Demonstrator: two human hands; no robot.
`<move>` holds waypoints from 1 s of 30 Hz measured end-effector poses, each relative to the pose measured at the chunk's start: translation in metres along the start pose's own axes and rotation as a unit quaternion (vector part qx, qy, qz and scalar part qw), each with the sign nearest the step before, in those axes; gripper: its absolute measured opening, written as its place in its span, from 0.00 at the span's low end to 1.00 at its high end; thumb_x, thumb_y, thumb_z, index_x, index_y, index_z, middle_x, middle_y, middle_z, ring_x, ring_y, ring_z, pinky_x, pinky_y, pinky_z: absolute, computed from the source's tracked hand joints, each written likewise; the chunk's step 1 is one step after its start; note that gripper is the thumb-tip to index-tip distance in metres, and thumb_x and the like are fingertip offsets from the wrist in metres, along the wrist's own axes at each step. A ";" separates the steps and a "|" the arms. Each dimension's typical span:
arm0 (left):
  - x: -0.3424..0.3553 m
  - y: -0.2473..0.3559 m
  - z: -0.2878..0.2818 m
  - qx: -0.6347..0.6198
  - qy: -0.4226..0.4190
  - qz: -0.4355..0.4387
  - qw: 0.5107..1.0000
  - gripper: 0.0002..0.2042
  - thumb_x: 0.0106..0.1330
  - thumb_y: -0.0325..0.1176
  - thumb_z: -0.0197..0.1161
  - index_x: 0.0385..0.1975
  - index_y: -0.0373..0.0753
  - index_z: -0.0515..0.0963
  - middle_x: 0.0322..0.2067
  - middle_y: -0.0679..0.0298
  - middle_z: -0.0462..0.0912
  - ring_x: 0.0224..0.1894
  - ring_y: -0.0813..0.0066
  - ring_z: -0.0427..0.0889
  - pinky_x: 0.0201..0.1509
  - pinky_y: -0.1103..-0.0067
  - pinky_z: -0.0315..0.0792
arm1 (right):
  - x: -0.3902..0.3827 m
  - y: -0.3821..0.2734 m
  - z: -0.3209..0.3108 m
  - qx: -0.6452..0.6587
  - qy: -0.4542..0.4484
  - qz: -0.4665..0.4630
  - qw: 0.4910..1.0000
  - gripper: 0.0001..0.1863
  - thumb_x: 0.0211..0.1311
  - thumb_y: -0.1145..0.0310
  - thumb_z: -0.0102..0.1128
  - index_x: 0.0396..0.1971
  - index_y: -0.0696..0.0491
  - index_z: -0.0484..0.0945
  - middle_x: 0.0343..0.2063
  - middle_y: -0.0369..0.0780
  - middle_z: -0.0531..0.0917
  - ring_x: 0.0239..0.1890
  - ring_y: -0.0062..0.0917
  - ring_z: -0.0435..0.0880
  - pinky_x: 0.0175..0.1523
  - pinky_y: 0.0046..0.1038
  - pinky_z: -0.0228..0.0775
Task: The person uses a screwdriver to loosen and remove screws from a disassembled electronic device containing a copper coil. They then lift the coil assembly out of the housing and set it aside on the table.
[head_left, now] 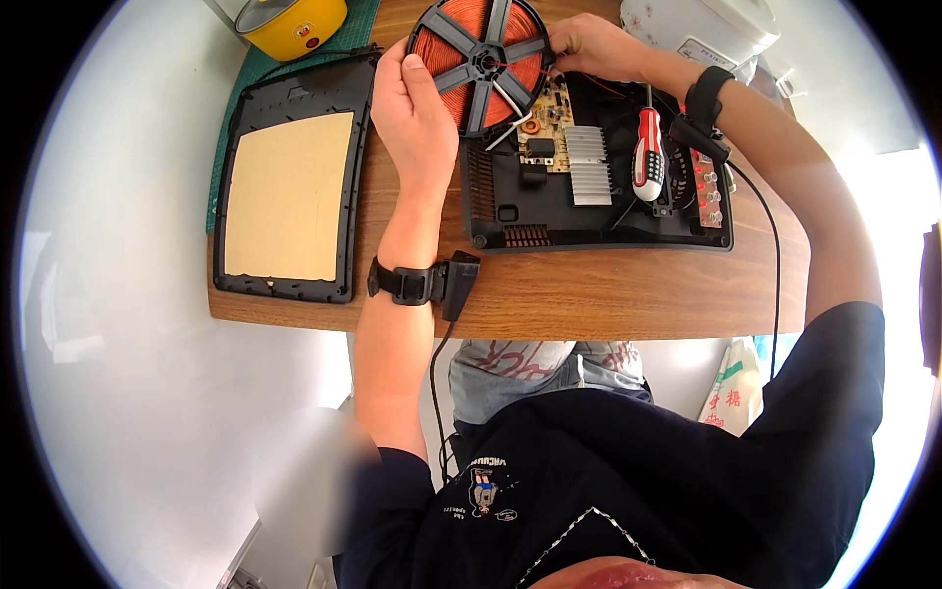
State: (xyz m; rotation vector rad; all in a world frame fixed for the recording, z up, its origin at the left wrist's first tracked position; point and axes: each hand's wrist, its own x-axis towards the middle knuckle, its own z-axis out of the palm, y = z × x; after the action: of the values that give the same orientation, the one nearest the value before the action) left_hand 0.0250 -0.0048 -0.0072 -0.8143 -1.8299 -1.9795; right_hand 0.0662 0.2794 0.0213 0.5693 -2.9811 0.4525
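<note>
An induction coil [461, 93], with orange-red copper windings on a round black spoked frame, is tilted up over the far left part of an opened induction cooker base [579, 236]. My left hand [417, 113] grips its left rim, thumb on the front. At its right rim are the closed fingers of my right hand [596, 47]; the fingertips are partly hidden. Thin red and white wires hang from the coil. Beneath it, the base shows a circuit board [551, 123] and a silver heat sink [589, 165]. A red-and-white screwdriver [649, 157] rests over the base's right side.
Left of the base lies the black-framed cooker cover [289, 196], its pale panel facing up, partly on a green mat [224, 147]. A yellow pot [292, 27] stands far left, a white appliance [702, 29] far right. A black cable [775, 245] crosses the wooden table [589, 294].
</note>
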 end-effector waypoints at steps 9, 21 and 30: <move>0.001 0.002 0.000 -0.007 0.002 -0.015 1.000 0.17 0.82 0.35 0.49 0.56 0.27 0.76 0.42 0.64 0.84 0.43 0.82 0.78 0.52 0.81 0.72 | 0.001 0.002 0.001 0.013 -0.022 0.035 0.999 0.11 0.55 0.67 0.73 0.35 0.57 0.84 0.39 0.41 0.86 0.43 0.41 0.83 0.48 0.37 0.72; 0.002 -0.001 0.000 -0.015 -0.003 -0.015 1.000 0.16 0.82 0.35 0.48 0.56 0.28 0.76 0.42 0.65 0.84 0.43 0.83 0.78 0.52 0.82 0.72 | -0.003 0.000 0.007 0.032 -0.001 0.011 0.999 0.12 0.56 0.69 0.72 0.39 0.57 0.84 0.42 0.40 0.85 0.48 0.41 0.83 0.52 0.38 0.73; 0.003 -0.004 0.000 -0.024 -0.002 -0.032 0.999 0.16 0.82 0.34 0.48 0.56 0.28 0.76 0.43 0.65 0.84 0.44 0.82 0.78 0.52 0.81 0.72 | -0.004 -0.012 0.002 -0.028 0.008 0.018 0.999 0.13 0.56 0.67 0.72 0.38 0.57 0.83 0.38 0.41 0.84 0.46 0.43 0.82 0.50 0.40 0.73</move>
State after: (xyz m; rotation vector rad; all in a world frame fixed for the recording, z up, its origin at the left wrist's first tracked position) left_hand 0.0203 -0.0039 -0.0087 -0.7840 -1.8389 -2.0707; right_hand 0.0747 0.2696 0.0222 0.5049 -2.9830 0.3731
